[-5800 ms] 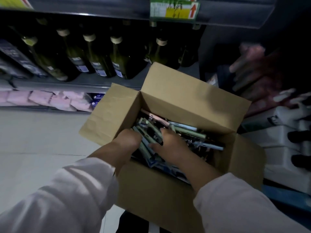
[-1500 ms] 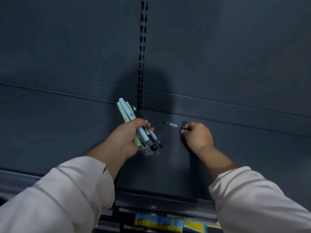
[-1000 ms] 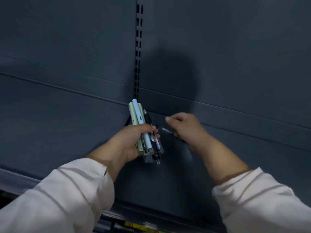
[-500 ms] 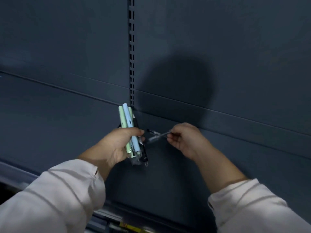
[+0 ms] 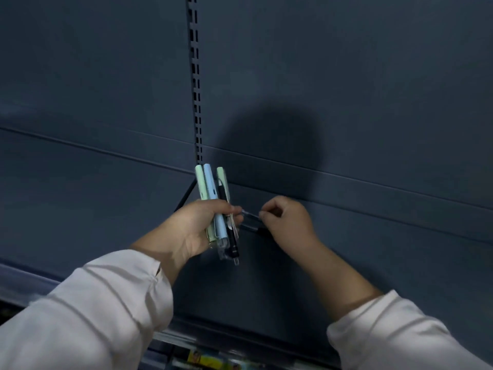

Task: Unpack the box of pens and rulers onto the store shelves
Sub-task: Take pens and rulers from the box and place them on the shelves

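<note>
My left hand [image 5: 190, 228] grips a bundle of pens [image 5: 217, 209], pale green, light blue and black, held upright over the dark shelf [image 5: 346, 263]. My right hand [image 5: 289, 222] is just to the right of the bundle and pinches one clear pen [image 5: 250, 215] whose other end reaches the bundle at my left thumb. A black pen [image 5: 260, 230] lies on the shelf under my right hand, partly hidden. The box and the rulers are out of view.
A slotted upright [image 5: 195, 76] runs down the dark back panel [image 5: 346, 76] above the bundle. The shelf's front edge [image 5: 240, 332] runs below my wrists, with yellow price labels [image 5: 210, 360] under it.
My right hand set a pen down on the shelf, came back to the bundle and now pinches another pen at it. The left hand keeps the bundle upright.
</note>
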